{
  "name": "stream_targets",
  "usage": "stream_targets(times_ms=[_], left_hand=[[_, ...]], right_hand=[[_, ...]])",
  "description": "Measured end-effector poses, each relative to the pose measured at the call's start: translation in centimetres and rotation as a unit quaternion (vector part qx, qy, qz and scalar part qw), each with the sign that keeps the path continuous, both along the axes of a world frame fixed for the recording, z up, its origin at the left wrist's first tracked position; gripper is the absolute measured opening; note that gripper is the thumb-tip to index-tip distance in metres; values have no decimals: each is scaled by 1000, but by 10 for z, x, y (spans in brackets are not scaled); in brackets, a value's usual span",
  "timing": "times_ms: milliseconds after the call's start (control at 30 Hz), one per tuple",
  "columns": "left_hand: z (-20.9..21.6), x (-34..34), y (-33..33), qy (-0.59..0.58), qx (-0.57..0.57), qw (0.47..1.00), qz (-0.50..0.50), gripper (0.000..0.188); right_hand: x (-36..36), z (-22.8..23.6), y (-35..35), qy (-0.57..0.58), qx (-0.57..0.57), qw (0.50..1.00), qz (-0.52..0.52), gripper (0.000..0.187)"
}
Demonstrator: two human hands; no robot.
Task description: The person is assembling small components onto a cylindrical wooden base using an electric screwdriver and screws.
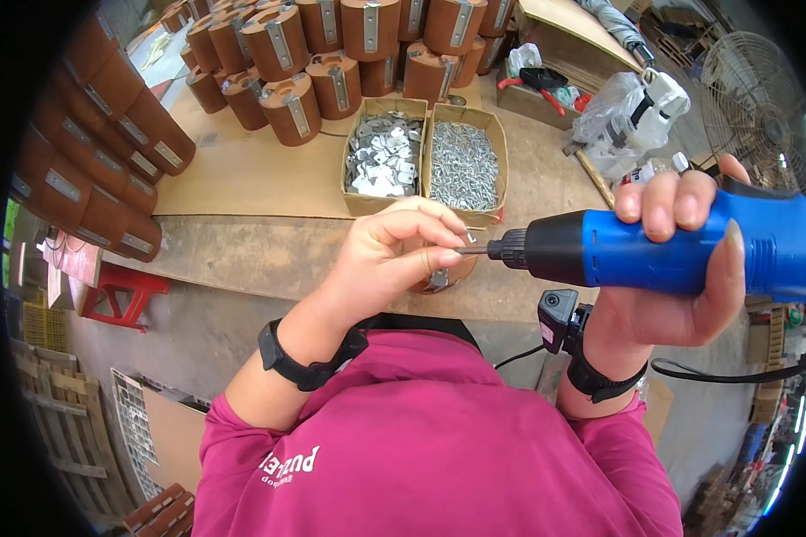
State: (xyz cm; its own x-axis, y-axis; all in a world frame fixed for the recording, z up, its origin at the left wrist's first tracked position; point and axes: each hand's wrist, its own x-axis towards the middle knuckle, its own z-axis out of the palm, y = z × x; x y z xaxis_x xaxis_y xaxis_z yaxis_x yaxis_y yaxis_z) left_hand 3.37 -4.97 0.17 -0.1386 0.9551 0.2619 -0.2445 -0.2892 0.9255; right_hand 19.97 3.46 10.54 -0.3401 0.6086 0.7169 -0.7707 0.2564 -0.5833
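My right hand (690, 233) is wrapped round a blue and black power screwdriver (672, 251), held level with its nose to the left. At the tip of its thin driver bit (476, 251), the thumb and fingers of my left hand (403, 246) are pinched together. A small silver piece, perhaps a screw (471, 238), shows by those fingertips. Beneath them, partly hidden, a brown cylinder (441, 279) with a metal strip sits near the table's front edge. Just beyond my left hand are a box of flat metal plates (385, 157) and a box of screws (464, 166).
Brown cylinders with metal strips are piled at the back (372, 31) and stacked at the left (107, 134). Pliers with red handles (546, 85), a plastic bag (609, 116) and a wooden stick (595, 177) lie back right. A fan (748, 98) stands beyond. A black cable (734, 374) hangs at right.
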Motion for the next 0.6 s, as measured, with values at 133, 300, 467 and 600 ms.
stream_targets(times_ms=[133,300,467,600], left_hand=[[1,1,-1,307,48,944,114,12],[-1,11,-8,391,49,902,176,15],[-20,18,-16,395,21,897,198,19],[-24,22,-22,416,-4,890,187,22]], right_hand=[[-9,-6,-2,-43,-13,999,-27,48],[-22,-11,-8,-126,-12,986,-104,47],[-35,-14,-14,-179,-62,973,-134,44],[-40,-20,-10,-218,-42,964,-146,42]])
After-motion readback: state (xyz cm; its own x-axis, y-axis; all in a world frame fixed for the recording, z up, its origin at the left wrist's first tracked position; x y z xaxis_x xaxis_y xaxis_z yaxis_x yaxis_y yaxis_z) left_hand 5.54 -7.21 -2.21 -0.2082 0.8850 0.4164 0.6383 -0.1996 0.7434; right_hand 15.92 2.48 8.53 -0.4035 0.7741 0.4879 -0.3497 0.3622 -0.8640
